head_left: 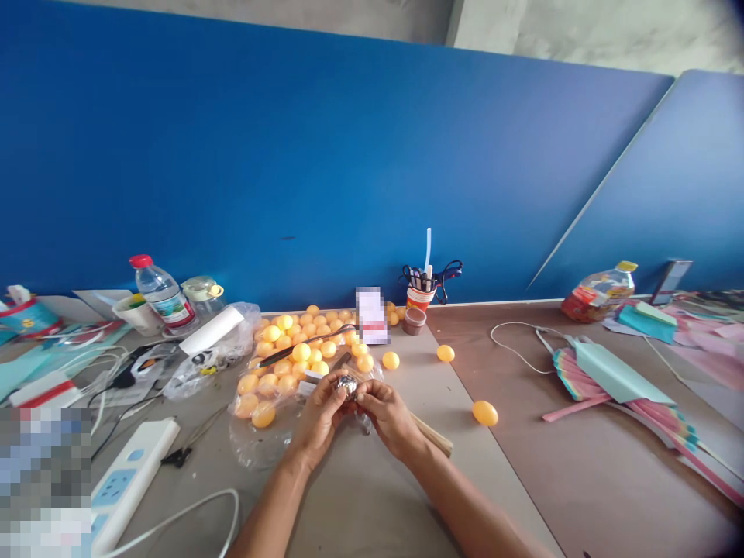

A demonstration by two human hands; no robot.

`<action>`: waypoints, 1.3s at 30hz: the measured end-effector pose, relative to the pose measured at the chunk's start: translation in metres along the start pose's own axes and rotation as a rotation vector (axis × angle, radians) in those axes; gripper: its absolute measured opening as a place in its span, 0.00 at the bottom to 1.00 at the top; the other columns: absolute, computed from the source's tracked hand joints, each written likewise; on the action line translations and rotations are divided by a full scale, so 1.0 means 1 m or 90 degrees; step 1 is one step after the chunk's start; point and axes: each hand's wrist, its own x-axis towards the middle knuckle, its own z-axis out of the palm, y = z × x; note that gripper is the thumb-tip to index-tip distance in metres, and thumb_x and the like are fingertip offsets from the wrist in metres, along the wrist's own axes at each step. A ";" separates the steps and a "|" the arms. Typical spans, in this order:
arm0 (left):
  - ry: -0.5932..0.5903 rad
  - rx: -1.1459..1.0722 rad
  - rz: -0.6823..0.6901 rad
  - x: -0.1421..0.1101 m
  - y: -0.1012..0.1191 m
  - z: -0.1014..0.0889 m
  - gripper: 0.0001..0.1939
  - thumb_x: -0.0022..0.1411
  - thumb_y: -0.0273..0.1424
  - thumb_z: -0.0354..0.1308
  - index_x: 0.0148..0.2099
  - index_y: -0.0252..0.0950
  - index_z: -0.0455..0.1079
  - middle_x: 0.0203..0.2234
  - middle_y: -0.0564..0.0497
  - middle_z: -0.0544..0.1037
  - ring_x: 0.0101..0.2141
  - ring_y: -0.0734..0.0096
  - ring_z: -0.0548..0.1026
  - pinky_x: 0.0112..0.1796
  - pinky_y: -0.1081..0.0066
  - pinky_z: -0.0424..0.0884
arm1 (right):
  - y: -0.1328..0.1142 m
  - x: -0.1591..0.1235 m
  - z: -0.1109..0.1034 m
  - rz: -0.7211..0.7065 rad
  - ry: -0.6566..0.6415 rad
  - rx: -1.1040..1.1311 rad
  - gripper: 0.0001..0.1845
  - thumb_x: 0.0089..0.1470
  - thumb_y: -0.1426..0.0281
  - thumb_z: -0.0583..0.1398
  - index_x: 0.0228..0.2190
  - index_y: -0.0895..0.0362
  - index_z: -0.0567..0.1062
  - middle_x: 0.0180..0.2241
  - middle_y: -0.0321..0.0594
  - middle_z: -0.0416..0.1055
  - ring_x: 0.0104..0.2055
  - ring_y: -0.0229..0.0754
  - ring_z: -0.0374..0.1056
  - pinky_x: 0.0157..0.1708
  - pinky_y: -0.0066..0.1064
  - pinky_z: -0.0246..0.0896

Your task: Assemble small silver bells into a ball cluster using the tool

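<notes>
Left hand (322,412) and right hand (390,416) grasp a crumpled foil piece (347,386) between thumbs and fingers, raised over the bench (372,511) near its middle. Foil is compact, roughly round; no long axis or pointing end can be made out, and the fingertips cover its sides. Wooden stick (433,436) emerges from under the right wrist, visible end toward the lower right; remainder hidden. Just beyond the hands, a clear plastic bag (242,443) lies with many orange balls (264,414) at it; the transparent film makes it hard to tell which are inside. Dark slender tool (276,356) lies across the balls, its far end unclear. Behind: red-and-white cup (419,297) holding pens and black cable (450,271); beside it, a small tub (415,322) with brown contents. Far left, red-capped bottle (166,298) beside a lidded jar (203,298), contents unclear. Power strip (131,484) at lower left is partly covered by pixelation; both forearms are cut off by the bottom edge.
</notes>
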 end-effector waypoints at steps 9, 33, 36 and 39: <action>-0.006 0.006 0.003 0.001 -0.001 -0.002 0.20 0.49 0.36 0.70 0.44 0.36 0.73 0.31 0.51 0.76 0.28 0.71 0.73 0.31 0.68 0.69 | -0.002 0.000 -0.002 0.032 -0.004 0.019 0.15 0.38 0.64 0.71 0.21 0.58 0.72 0.19 0.35 0.68 0.23 0.34 0.60 0.26 0.27 0.53; -0.014 0.027 0.006 0.001 -0.001 0.001 0.22 0.48 0.38 0.69 0.44 0.36 0.70 0.31 0.52 0.75 0.26 0.68 0.74 0.30 0.65 0.71 | -0.001 0.000 -0.005 0.079 -0.012 0.032 0.16 0.37 0.65 0.71 0.20 0.59 0.71 0.18 0.34 0.67 0.21 0.33 0.58 0.20 0.25 0.49; -0.010 0.031 0.005 0.000 0.000 0.002 0.22 0.49 0.38 0.69 0.44 0.36 0.70 0.31 0.52 0.75 0.25 0.68 0.74 0.30 0.64 0.72 | 0.001 0.001 -0.006 0.092 -0.017 0.020 0.16 0.38 0.64 0.71 0.20 0.58 0.71 0.18 0.34 0.66 0.20 0.33 0.57 0.18 0.25 0.46; -0.016 0.034 0.003 0.000 -0.001 0.000 0.22 0.50 0.38 0.68 0.45 0.36 0.70 0.31 0.51 0.76 0.25 0.68 0.74 0.30 0.64 0.71 | 0.003 0.002 -0.007 0.092 -0.008 0.015 0.16 0.38 0.64 0.71 0.21 0.58 0.70 0.17 0.33 0.65 0.19 0.32 0.56 0.17 0.25 0.45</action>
